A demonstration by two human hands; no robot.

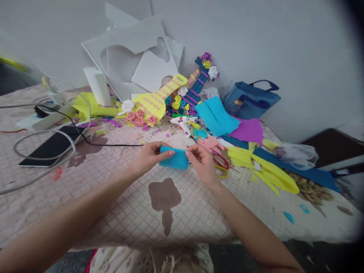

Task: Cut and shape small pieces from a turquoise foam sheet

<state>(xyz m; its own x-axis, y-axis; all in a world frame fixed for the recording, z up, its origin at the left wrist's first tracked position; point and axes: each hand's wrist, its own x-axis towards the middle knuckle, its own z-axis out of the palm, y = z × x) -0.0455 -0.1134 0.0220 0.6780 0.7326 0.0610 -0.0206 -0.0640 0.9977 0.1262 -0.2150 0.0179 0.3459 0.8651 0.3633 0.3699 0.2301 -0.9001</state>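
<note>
A small folded piece of bright blue paper (174,161) is held above the patterned tablecloth, its long side across my view. My left hand (155,153) pinches its left end, thumb lying on top. At the upper right corner, the fingertips of my right hand (200,159) pinch the same paper. Close behind my right hand lie scissors with red and yellow handles (223,165), partly hidden by the hand. A white glue gun (184,125) rests beyond the paper, among coloured scraps.
A yellow paper guitar (152,106) and a dark blue one (196,89) lean at the back. Blue sheets (216,115), yellow strips (264,172) and peanuts (308,187) are on the right. A black tablet (52,146), cables and a power strip (42,117) occupy the left.
</note>
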